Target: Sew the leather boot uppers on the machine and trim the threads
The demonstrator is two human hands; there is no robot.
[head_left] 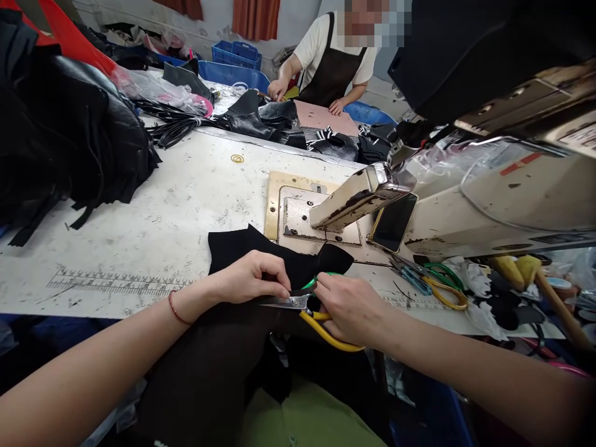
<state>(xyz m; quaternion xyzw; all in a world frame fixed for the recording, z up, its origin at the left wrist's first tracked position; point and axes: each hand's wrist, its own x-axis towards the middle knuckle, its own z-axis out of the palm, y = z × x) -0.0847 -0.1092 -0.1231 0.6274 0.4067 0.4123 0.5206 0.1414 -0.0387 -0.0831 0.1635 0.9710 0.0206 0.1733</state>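
Observation:
My left hand (254,277) is closed in a pinch on the edge of a narrow black strip (302,291) at the table's front edge. In my right hand (351,305) is a pair of scissors (298,302) with one yellow and one green handle. The blades point left, just below my left fingertips, and the strip reaches across to my right fingers. Whether the blades touch the material I cannot tell. Behind both hands a larger black cut piece (254,248) lies on the white table (195,217).
The sewing machine arm (358,195) juts in from the right, a phone (395,222) leaning by it. More scissors (442,288) and a hammer-like wooden handle (561,307) lie at right. Black pieces (60,136) are heaped at left. A co-worker (333,68) is at work across the table.

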